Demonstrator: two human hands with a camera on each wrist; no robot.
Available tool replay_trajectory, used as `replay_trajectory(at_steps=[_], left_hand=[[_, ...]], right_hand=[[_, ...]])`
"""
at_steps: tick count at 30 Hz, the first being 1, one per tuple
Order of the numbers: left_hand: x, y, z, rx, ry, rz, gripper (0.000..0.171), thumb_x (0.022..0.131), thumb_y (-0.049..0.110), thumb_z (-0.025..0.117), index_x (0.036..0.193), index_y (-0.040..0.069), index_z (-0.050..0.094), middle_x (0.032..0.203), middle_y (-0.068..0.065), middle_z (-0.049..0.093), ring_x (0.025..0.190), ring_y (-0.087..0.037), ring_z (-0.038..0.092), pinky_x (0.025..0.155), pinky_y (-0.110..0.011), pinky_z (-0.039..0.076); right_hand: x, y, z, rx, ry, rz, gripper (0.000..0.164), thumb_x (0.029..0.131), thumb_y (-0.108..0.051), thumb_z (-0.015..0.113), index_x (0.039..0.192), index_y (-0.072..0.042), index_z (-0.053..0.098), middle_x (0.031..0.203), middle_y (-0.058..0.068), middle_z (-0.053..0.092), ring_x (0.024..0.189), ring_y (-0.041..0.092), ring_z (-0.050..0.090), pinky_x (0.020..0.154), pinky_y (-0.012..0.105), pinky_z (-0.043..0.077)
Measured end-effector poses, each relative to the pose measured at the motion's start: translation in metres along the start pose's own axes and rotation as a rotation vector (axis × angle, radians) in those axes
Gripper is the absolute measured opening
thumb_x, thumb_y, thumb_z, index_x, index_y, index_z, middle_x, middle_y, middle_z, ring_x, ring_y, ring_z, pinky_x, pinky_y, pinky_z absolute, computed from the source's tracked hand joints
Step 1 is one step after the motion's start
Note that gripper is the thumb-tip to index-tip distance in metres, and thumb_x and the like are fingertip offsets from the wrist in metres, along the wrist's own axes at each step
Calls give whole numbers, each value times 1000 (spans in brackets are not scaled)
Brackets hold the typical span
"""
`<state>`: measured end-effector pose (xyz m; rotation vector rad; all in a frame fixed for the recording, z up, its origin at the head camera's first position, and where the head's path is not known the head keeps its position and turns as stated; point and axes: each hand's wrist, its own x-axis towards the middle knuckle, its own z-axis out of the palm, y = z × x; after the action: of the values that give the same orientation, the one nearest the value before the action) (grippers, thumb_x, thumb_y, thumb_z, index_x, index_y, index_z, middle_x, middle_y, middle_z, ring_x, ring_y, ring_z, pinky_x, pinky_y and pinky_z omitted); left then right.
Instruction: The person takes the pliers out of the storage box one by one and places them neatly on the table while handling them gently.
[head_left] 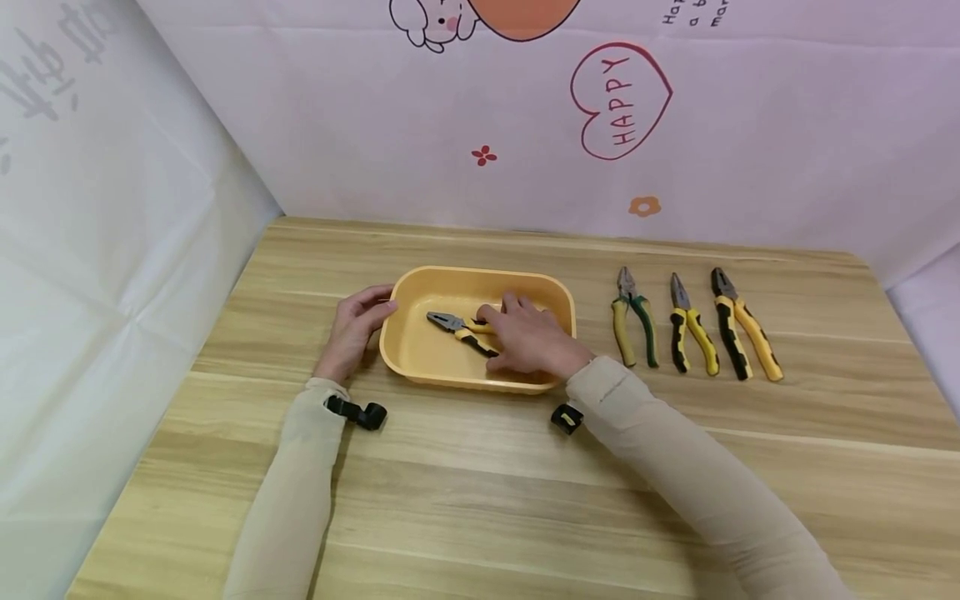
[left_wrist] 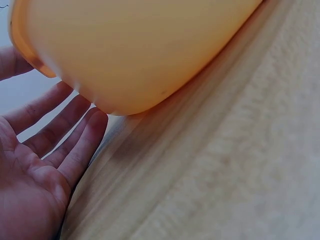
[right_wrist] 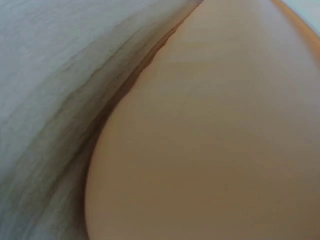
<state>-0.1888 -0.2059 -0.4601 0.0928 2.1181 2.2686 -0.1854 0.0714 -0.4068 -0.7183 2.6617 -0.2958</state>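
A yellow-orange plastic box (head_left: 450, 382) stands on the wooden table. Inside it lies a pair of pliers (head_left: 447, 321) with grey jaws pointing left and yellow-and-black handles. My right hand (head_left: 528, 337) reaches in from the right and holds the handles, thumb and fingers bent down on either side; the handle ends are hidden beneath it. At the box's left end, my left hand (head_left: 354, 325) rests with the thumb at the rim. Its fairly straight fingers (left_wrist: 75, 150) touch the outer wall, as the left wrist view shows. Only the box's outer side (right_wrist: 210, 140) and table appear in the right wrist view.
Right of the box lie three more pliers in a row: a green-handled pair (head_left: 643, 321), a yellow-and-black long-nosed pair (head_left: 679, 329) and a larger yellow-and-black pair (head_left: 733, 329). A white printed cloth (head_left: 420, 133) hangs behind the table (head_left: 465, 483).
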Motion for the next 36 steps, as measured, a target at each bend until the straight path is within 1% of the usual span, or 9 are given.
replay_trajectory(at_steps=[4,10,15,20,28,36], left_hand=[[1,0,0,-6,-1,3,40,98,5,62,133,-15,56,117,-9,67,102,-17,65,86,-25,56],[1,0,0,-5,-2,5,40,98,5,62,133,-14,57,118,-11,67,102,-18,65,87,-25,56],[0,2,0,-3,-1,0,40,98,6,62,133,-14,57,120,-13,66,103,-18,65,88,-25,56],[-1,2,0,5,-2,2,41,98,6,62,133,-14,57,122,-17,65,102,-18,66,88,-25,56],[-1,3,1,4,-1,1,41,98,5,62,134,-14,56,123,-16,64,103,-17,65,88,-25,56],[-2,2,1,9,-6,-1,41,99,6,62,134,-13,56,126,-20,63,103,-17,66,89,-25,56]], right_hand=[[1,-2,-3,-20,-12,1,73,85,-39,83,147,-20,48,126,13,47,109,29,47,82,47,50],[1,-3,-6,-47,-5,-16,70,86,-38,82,145,-18,51,123,13,49,103,27,49,77,42,50],[1,-3,-5,-57,6,-26,69,86,-38,82,145,-17,52,127,14,50,107,27,50,78,43,51],[1,-3,-4,-96,29,-41,70,87,-39,81,146,-15,53,130,15,49,108,28,51,78,43,54],[-3,-4,-4,-142,63,-65,72,86,-41,82,146,-13,53,127,15,49,106,29,50,75,43,52],[-5,-2,-4,-177,84,-94,73,85,-42,82,145,-12,54,120,14,50,99,27,48,69,39,50]])
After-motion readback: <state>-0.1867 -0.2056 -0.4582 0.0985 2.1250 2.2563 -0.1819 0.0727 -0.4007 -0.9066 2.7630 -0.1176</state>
